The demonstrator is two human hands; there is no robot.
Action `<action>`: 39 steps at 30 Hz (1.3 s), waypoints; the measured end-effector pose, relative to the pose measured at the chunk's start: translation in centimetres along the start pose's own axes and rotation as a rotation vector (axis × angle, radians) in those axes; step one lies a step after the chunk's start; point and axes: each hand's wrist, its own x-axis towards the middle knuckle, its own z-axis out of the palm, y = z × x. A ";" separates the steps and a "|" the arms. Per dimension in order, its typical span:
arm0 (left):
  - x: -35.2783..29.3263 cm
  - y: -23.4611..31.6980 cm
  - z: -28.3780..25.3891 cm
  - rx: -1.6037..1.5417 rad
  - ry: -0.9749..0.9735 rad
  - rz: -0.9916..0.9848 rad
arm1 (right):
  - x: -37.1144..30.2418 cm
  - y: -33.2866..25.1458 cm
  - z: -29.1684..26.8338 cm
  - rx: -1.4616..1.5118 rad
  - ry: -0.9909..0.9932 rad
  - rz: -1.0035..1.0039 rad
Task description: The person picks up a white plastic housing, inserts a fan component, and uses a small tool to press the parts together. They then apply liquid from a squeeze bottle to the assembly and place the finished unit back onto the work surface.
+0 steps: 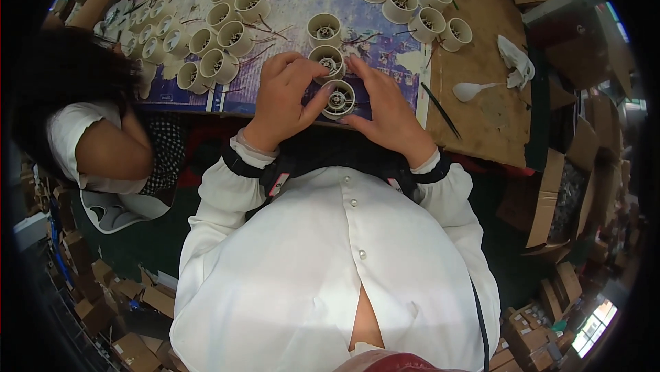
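Note:
Three off-white round plastic cups stand in a line before me: a far cup (324, 28), a middle cup (335, 57) and a near cup (342, 111). Ring-and-spoke inserts show inside the middle and near ones. My left hand (285, 100) curls at the middle cup, index fingertip over its near rim and thumb against the side by the near cup; the fingers look closed on that rim. To the right, my right hand (385, 105) has its fingers apart, index beside the middle cup and thumb close to the near cup. Its contact with them is unclear.
Filled cups with thin wires stand at the left (219, 66) and far right (401, 6). A white plastic scoop (467, 91), a crumpled white bag (515, 62) and a dark stick (440, 111) lie on the cardboard at right. A co-worker (103, 124) sits at left.

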 end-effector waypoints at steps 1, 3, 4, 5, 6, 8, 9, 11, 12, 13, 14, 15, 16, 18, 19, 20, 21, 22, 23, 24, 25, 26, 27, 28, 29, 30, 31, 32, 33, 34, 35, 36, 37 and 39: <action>-0.1 -0.1 -0.1 0.007 0.004 0.005 | 0.2 0.1 0.2 0.011 -0.016 -0.010; -0.3 -0.1 -0.4 0.011 0.001 -0.010 | 0.7 0.3 0.3 0.023 -0.027 -0.008; -0.4 -0.1 -0.5 0.013 -0.003 -0.023 | 0.9 0.3 0.3 0.035 -0.035 -0.003; -0.4 -0.2 -0.6 0.018 -0.006 -0.037 | 1.2 0.3 0.4 0.048 -0.044 -0.001; -0.5 -0.4 -0.7 0.020 -0.004 -0.040 | 1.4 0.3 0.4 0.049 -0.046 -0.004; -0.7 -0.7 -0.8 -0.015 -0.001 -0.076 | 1.5 0.5 -0.1 -0.022 -0.045 -0.018; -0.7 -0.8 -0.9 -0.033 0.000 -0.093 | 1.6 0.5 -0.3 -0.057 -0.043 -0.025; -0.6 -1.0 -1.0 -0.054 0.025 -0.101 | 1.5 0.3 -0.6 -0.056 -0.046 -0.024; -0.5 -1.1 -1.1 -0.074 0.050 -0.107 | 1.4 0.1 -0.8 -0.055 -0.047 -0.025; -0.4 -1.2 -1.2 -0.093 0.074 -0.113 | 1.3 0.1 -0.9 -0.053 -0.047 -0.024; -0.4 -1.3 -1.4 -0.094 0.071 -0.116 | 1.2 0.0 -0.9 -0.051 -0.049 -0.021; -0.5 -1.6 -1.7 -0.083 0.049 -0.118 | 1.1 0.0 -0.8 -0.047 -0.031 -0.030; -0.5 -1.9 -2.0 -0.070 0.026 -0.120 | 1.0 0.0 -0.8 -0.043 -0.013 -0.038; -0.6 -2.2 -2.0 -0.060 -0.002 -0.120 | 1.0 0.0 -0.6 -0.037 0.008 -0.041; -0.8 -2.5 -1.9 -0.091 -0.010 -0.128 | 1.0 0.1 -0.5 -0.028 0.015 -0.048; -0.9 -2.7 -1.7 -0.119 -0.016 -0.138 | 1.0 0.2 -0.4 -0.018 0.021 -0.058; -1.0 -2.8 -1.6 -0.147 -0.022 -0.147 | 1.1 0.2 -0.3 -0.008 0.027 -0.069; -1.0 -2.9 -1.4 -0.146 -0.027 -0.147 | 1.0 0.2 -0.1 -0.005 0.029 -0.067; -1.1 -2.9 -1.1 -0.176 -0.028 -0.169 | 0.9 0.2 0.0 -0.001 0.032 -0.070; -1.1 -2.8 -0.9 -0.206 -0.029 -0.191 | 0.9 0.2 0.2 0.003 0.034 -0.074; -1.1 -2.8 -0.7 -0.236 -0.031 -0.215 | 0.8 0.2 0.4 0.006 0.036 -0.077; -1.1 -2.8 -0.7 -0.236 -0.035 -0.217 | 0.8 0.2 0.5 0.009 0.036 -0.074; -1.0 -2.8 -0.6 -0.242 -0.038 -0.220 | 0.9 0.2 0.7 0.020 0.046 -0.088; -0.9 -2.7 -0.6 -0.248 -0.041 -0.223 | 1.0 0.3 0.8 0.031 0.057 -0.103; -0.9 -2.6 -0.6 -0.255 -0.045 -0.226 | 0.9 0.3 0.9 0.042 0.067 -0.116; -0.9 -2.5 -0.7 -0.256 -0.049 -0.230 | 0.8 0.2 0.7 0.045 0.066 -0.112; -0.8 -2.4 -0.9 -0.252 -0.042 -0.221 | 0.7 0.0 0.2 0.036 0.087 -0.112; -0.8 -2.4 -1.1 -0.244 -0.035 -0.211 | 0.7 -0.2 -0.3 0.027 0.111 -0.114; -0.8 -2.3 -1.2 -0.239 -0.028 -0.199 | 0.5 -0.3 -0.8 0.017 0.135 -0.115; -0.7 -2.1 -1.1 -0.242 -0.033 -0.198 | -0.1 -0.1 -1.5 0.017 0.138 -0.109; -0.7 -2.0 -1.2 -0.224 -0.021 -0.180 | -1.1 0.0 -2.5 -0.001 0.182 -0.105; -0.6 -1.9 -1.1 -0.208 -0.010 -0.161 | -2.2 0.2 -3.4 -0.021 0.229 -0.100; -0.2 -1.7 -0.8 -0.205 0.004 -0.130 | -3.6 0.5 -4.4 -0.038 0.240 -0.090; -1.0 -2.5 -1.3 -0.256 0.042 -0.170 | -6.0 0.9 -6.1 -0.078 0.323 -0.211</action>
